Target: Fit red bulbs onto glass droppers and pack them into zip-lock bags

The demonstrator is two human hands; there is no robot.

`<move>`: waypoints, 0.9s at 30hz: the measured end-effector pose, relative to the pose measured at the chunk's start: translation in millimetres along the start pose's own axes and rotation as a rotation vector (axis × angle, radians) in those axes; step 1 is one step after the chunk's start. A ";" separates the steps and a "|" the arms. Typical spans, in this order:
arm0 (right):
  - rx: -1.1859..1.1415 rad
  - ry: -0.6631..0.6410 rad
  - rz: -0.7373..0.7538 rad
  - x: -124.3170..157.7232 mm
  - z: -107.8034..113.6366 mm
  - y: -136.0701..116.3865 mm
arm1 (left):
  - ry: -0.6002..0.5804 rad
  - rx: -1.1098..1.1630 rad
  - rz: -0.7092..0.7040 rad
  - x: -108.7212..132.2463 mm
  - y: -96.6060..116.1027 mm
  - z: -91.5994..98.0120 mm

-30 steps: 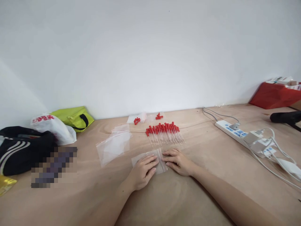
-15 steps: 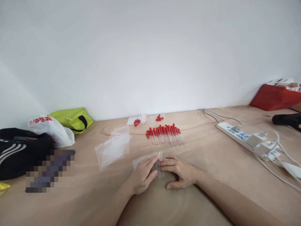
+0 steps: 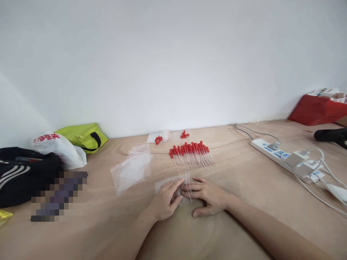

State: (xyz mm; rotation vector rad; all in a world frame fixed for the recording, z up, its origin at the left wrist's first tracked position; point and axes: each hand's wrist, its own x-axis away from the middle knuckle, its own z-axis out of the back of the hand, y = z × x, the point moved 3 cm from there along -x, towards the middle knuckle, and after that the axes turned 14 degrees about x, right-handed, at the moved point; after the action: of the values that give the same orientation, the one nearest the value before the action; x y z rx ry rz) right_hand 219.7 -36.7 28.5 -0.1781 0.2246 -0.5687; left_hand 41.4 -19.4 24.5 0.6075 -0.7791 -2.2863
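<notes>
A clear zip bag (image 3: 162, 184) lies flat on the table in front of me, its red-lined mouth facing right. My left hand (image 3: 168, 198) rests palm down on the bag with fingers stretched. From the other side, my right hand (image 3: 204, 195) reaches its extended fingertips to the bag's mouth; whether they are inside or on top I cannot tell. Just beyond lies a row of droppers (image 3: 189, 155) with red rubber bulbs and clear thin tubes. Several empty zip bags (image 3: 132, 169) are fanned out to the left.
Near the wall lie more zip bags (image 3: 173, 136) with loose red bulbs (image 3: 158, 139) on them. A power strip (image 3: 271, 150) with chargers and cables is at right, a red bag (image 3: 314, 110) behind it. At left are a green bag (image 3: 84, 137), a white plastic bag (image 3: 59, 151) and a black bag (image 3: 27, 177).
My right fingertips have moved slightly left, over or into the bag's mouth. The mouth edge now slants and lies across the right fingers. My left hand has barely moved.
</notes>
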 end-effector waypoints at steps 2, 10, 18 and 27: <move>-0.011 -0.024 0.007 -0.5 1.6 -1.4 | 0.003 -0.003 0.004 0.3 1.7 1.2; -0.104 -0.082 -0.080 1.3 5.9 6.4 | 0.094 -0.135 -0.089 3.4 -1.4 18.8; -0.241 0.054 -0.098 3.7 6.3 12.9 | -0.005 -0.220 -0.067 0.8 -5.1 10.4; -0.149 0.615 -0.653 6.7 -5.0 65.9 | -0.087 -0.189 0.060 0.1 -6.3 9.2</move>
State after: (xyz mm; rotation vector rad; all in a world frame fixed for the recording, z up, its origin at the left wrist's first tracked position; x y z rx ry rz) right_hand 257.6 13.6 7.7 -0.2177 0.8240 -1.2545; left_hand 33.2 -12.2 26.9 0.3958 -0.6036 -2.3101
